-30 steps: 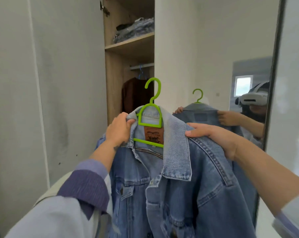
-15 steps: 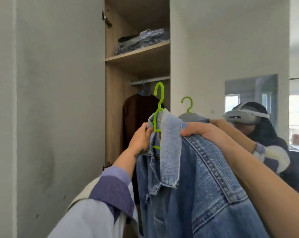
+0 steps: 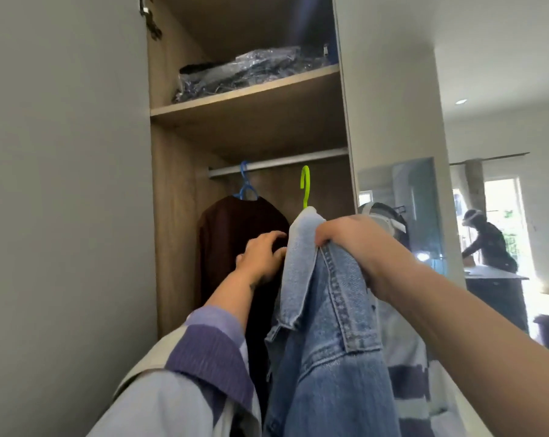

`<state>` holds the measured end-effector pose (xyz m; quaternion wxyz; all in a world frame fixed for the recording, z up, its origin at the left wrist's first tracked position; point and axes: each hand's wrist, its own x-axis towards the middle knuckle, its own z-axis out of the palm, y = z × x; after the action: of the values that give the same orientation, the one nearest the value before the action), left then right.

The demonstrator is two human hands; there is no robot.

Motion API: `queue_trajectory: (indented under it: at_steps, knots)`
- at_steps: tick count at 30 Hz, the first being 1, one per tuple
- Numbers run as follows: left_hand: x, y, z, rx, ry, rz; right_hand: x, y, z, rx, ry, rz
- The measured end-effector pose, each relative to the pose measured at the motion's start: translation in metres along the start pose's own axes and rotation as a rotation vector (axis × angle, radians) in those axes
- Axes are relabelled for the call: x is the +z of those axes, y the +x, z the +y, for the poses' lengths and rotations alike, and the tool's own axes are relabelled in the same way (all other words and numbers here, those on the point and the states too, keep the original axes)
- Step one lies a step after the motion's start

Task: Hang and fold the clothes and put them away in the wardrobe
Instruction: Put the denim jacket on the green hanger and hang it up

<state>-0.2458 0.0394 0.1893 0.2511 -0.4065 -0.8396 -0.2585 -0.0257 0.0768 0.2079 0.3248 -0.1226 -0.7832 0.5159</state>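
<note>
One denim jacket point(image 3: 323, 326) is hanging on one green hanger point(image 3: 304, 187), held up in front of the open wardrobe point(image 3: 172, 216), just below the rail point(image 3: 279, 162). The hanger's hook is sitting edge-on to the camera, its tip just under the rail and not over it. Only the hook is showing; the rest of the hanger is hiding inside the jacket's collar.

The right hand point(image 3: 352, 238) is gripping the jacket at the shoulder, beside the collar, with fingers curling over the fabric and bunching it. The left hand point(image 3: 260, 257) is reaching in beside the jacket's left edge, its fingers bent and spread against the cloth there; whether it is actually pinching the denim or only touching it, I cannot tell. Two arms are showing, the left in a lilac and purple sleeve point(image 3: 210, 351), the right bare to above the wrist.

Already on the rail is one blue hanger point(image 3: 245, 184) carrying one dark brown garment point(image 3: 232, 247), just to the left of the jacket. So two hangers are in view, one on the rail and one in the hands.

Above the rail, one shelf point(image 3: 245, 99) is holding one bundle wrapped in clear plastic point(image 3: 248, 70). To the right of the opening, a mirror point(image 3: 402, 197) is reflecting the person's headset. Further right, one other person point(image 3: 487, 244) is bending over a dark counter point(image 3: 494, 279) near a bright doorway.
</note>
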Motion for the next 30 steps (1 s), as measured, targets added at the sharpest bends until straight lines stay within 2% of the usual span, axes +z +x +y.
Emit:
queue_trajectory:
  at_steps: [4,6,11,15,19,21,23,25,30]
  knots:
    - [-0.021,0.038,-0.041,-0.152,0.135,0.164,0.024,0.051,-0.02,0.002,0.045,0.084]
    - [-0.027,0.054,-0.057,-0.219,0.11,0.235,0.035,0.082,-0.029,-0.014,0.022,0.113]
    - [-0.034,0.085,-0.086,-0.321,0.037,0.193,0.049,0.159,-0.047,-0.088,-0.1,0.207]
    - [-0.032,0.103,-0.111,-0.388,0.175,0.164,0.056,0.209,-0.06,-0.127,-0.178,0.265]
    - [-0.026,0.113,-0.121,-0.381,0.382,0.288,0.065,0.246,-0.05,-0.144,-0.242,0.3]
    - [-0.027,0.121,-0.127,-0.467,0.291,0.243,0.068,0.26,-0.036,-0.121,-0.238,0.296]
    - [-0.027,0.128,-0.139,-0.516,0.085,0.163,0.069,0.271,-0.018,-0.101,-0.232,0.293]
    - [-0.02,0.133,-0.146,-0.49,-0.04,0.173,0.07,0.28,0.0,-0.086,-0.21,0.306]
    - [-0.007,0.129,-0.123,-0.348,0.081,0.414,0.075,0.292,0.021,-0.065,-0.213,0.298]
